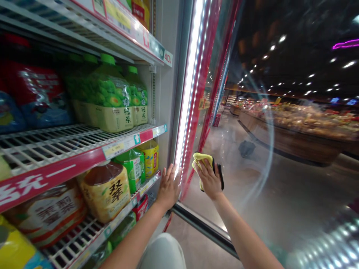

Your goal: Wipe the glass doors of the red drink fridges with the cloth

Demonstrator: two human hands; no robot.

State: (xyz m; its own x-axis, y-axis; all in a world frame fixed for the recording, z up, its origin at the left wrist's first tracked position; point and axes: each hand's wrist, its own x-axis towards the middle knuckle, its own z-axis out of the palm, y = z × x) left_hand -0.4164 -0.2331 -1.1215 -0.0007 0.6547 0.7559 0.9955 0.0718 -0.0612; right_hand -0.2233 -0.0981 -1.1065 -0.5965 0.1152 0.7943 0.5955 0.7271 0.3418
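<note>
My right hand (208,177) presses a folded yellow cloth (204,157) with a black edge flat against the glass door (241,209), low and near its hinge side. Left of it, my left hand (169,188) rests with fingers spread at the cooler's frame, beside the bright light strip (187,101); nothing shows in it. A curved whitish streak (270,138) marks the glass to the right of the cloth.
Cooler shelves (84,149) on the left hold green tea bottles (112,99), a brown drink bottle (108,190) and other drinks. The door's dark bottom edge (202,228) runs below my hands. Beyond the glass stands a wooden produce counter (288,144). My knee (163,252) is below.
</note>
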